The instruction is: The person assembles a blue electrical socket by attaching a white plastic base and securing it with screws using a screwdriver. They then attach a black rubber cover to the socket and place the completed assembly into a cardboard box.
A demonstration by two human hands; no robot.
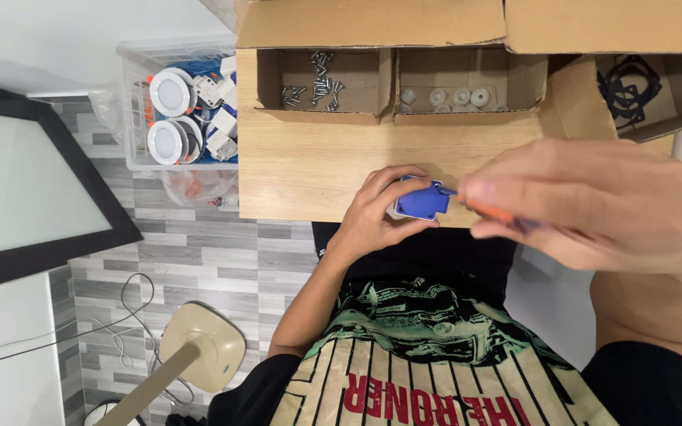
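Note:
My left hand grips a small blue plastic socket part with a white edge, held at the near edge of the wooden table. My right hand is close to the camera and blurred. It holds a thin orange-handled tool, likely a screwdriver, whose tip meets the blue part's right side. Most of the tool is hidden by my fingers.
Cardboard box compartments stand at the table's far side: one with several screws, one with white round pieces, one with black gaskets. A clear plastic bin of round white fixtures sits left. A dark-framed panel and a beige stand base are on the floor.

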